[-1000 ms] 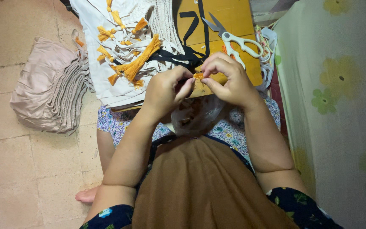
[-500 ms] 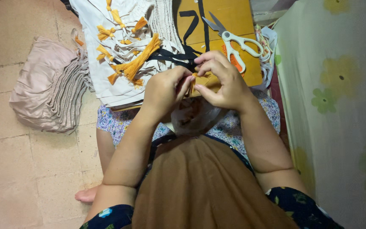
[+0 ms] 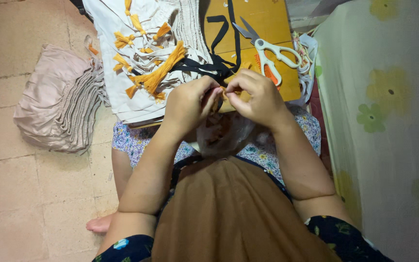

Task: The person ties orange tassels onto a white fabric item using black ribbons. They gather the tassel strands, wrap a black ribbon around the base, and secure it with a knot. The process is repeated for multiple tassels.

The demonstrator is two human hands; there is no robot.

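Both the left hand (image 3: 187, 104) and the right hand (image 3: 258, 97) are pinching shut on a small orange tassel (image 3: 224, 93) between their fingertips, just at six o'clock of the scissors (image 3: 267, 51), and it is looking light, soft and easily frayed, best gripped at its bound neck.

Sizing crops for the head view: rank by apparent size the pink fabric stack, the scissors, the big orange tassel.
1. pink fabric stack, clearly largest.
2. scissors and big orange tassel: similar length, too close to rank.

Both hands pinch something small, mostly hidden.
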